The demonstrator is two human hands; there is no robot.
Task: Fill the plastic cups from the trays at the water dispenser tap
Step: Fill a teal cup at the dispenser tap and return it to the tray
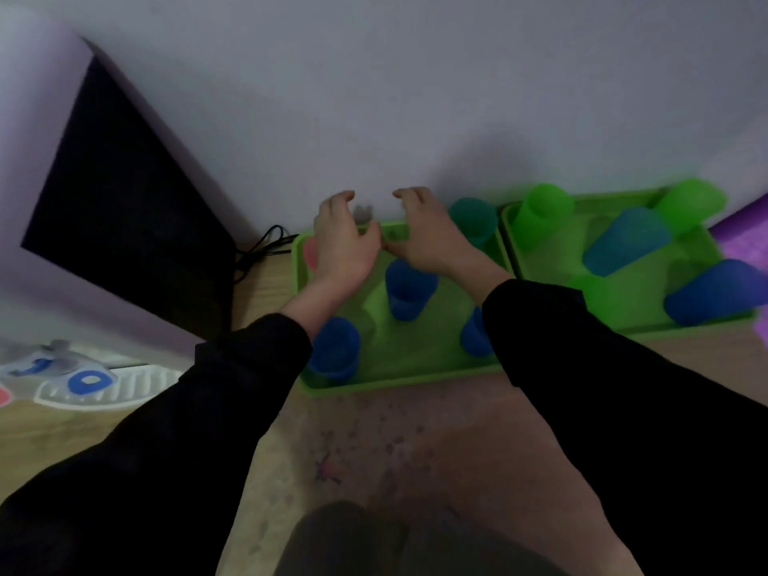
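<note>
Pale grey wall (415,97) across the whole upper view, wooden floor (374,442) below, speckled and worn. At far left, a large white unit (37,118) with a black side panel (124,193), black cable (266,243) trailing from its base to the wall. Two green trays side by side on the floor against the wall, touching edge to edge: left tray (399,380), right tray (648,326). Black sleeves (602,367) reaching forward from the bottom corners. Both hands over the far rim of the left tray: left hand (343,239) and right hand (428,234) with fingers curled and thumbs nearly meeting on that green rim; firm hold or mere touch, cannot tell through the blur. On the left tray, three blue cups (409,288) standing upright, one near corner, one centre, one half hidden by the right sleeve; a teal cup (473,220) at the far right corner; something pink (311,253) under the left hand. On the right tray, green, teal and blue cups (627,243) upright. Purple mat (744,247) at far right. White grille-like piece (99,388) with blue markings at lower left.
</note>
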